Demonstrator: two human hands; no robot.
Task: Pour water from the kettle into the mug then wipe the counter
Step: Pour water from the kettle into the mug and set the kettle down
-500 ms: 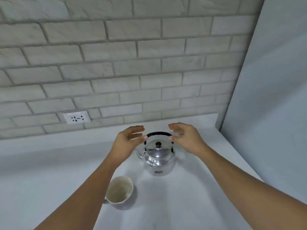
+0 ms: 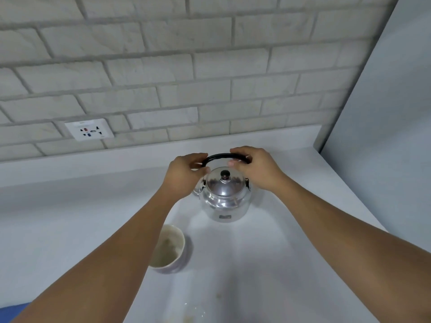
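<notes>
A shiny steel kettle with a black knob on its lid stands upright on the white counter, near the back wall. Its black arched handle is raised. My left hand grips the handle's left end and my right hand grips its right end, fingers curled over it. The kettle's spout points left, mostly hidden behind my left wrist. A cream mug stands in front and to the left of the kettle, partly covered by my left forearm, with a dull residue inside.
A brick-pattern wall runs along the back with a power socket at left. A plain grey panel closes the right side. Small wet specks lie near the counter's front edge, and something blue shows at bottom left.
Both hands, which hovered open on either side of the handle, have closed onto it. The view has tipped lower, showing more of the counter's front.
</notes>
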